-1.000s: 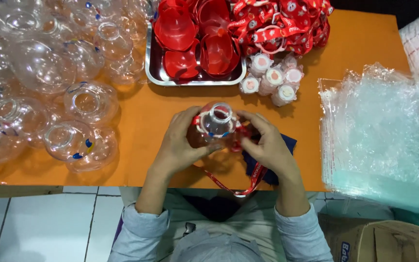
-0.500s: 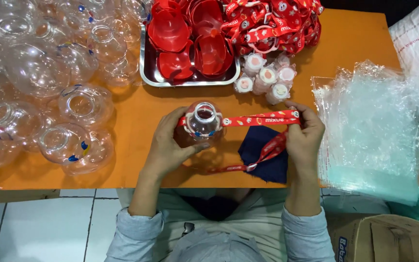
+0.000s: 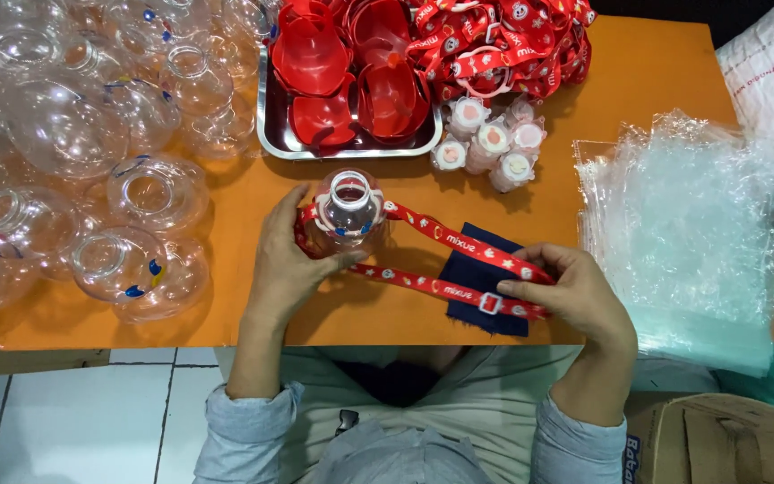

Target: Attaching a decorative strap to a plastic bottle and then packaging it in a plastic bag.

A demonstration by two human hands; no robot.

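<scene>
Holding the clear bottle upright in your left hand, keep your right hand pinched on the red strap stretched taut between them; pull evenly so it lies flat over the dark cloth beneath.

Strap: red, small white figures. Bottle: clear, blue and red marks. Cloth: dark navy. Table: orange. Tray: silver; lids red. Bags: clear, greenish tint. Caps: white, pinkish tops.
</scene>
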